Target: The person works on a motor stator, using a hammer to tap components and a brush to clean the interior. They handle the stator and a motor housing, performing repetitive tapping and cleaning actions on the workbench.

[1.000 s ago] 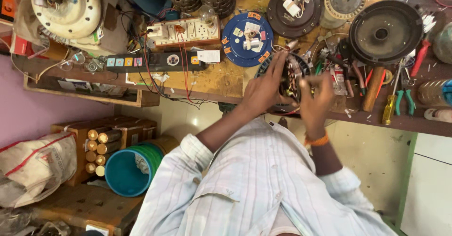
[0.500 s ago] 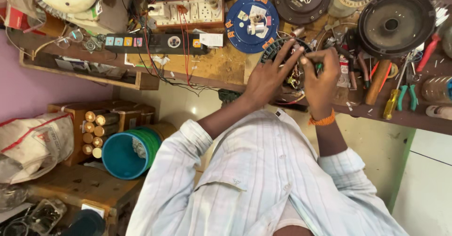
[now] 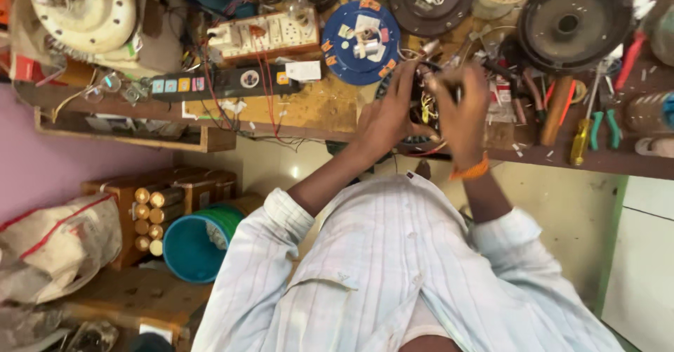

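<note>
cluttered wooden workbench (image 3: 309,109) across the top of the frame, scratched and stained, with a shallow open shelf (image 3: 133,135) under its left end. pink wall (image 3: 63,173) at middle left. pale glossy floor (image 3: 281,162) below the bench, catching a small bright glint of light. green-edged white panel (image 3: 642,253) at lower right. low wooden crate (image 3: 168,197) at left, a blue bucket (image 3: 193,246) just beside it, a whitish sack (image 3: 56,246) at far left.
</note>
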